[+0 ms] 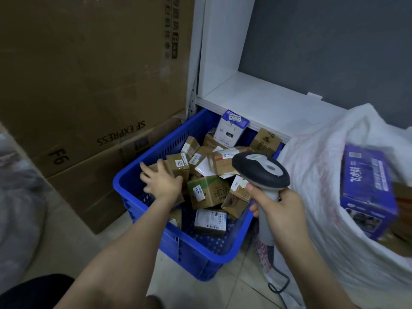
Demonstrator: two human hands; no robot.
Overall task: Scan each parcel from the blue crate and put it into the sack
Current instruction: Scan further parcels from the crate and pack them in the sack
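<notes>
Many parcels [208,192] lie heaped in the blue crate [124,178] on the floor. Our left hand [161,184] rests with fingers spread on one brown parcel [173,164] at the crate's left side. Our right hand [279,211] curls round the handle of the scanner [260,171], above the crate's right rim. Beside it stands the white sack [323,170], a blue box [367,188] inside.

Dim, flat indoor light; the white shelf [256,97] far off glows brightest. Motion blur smears the purple box [367,190] at right, and edges bow with wide-angle distortion.
</notes>
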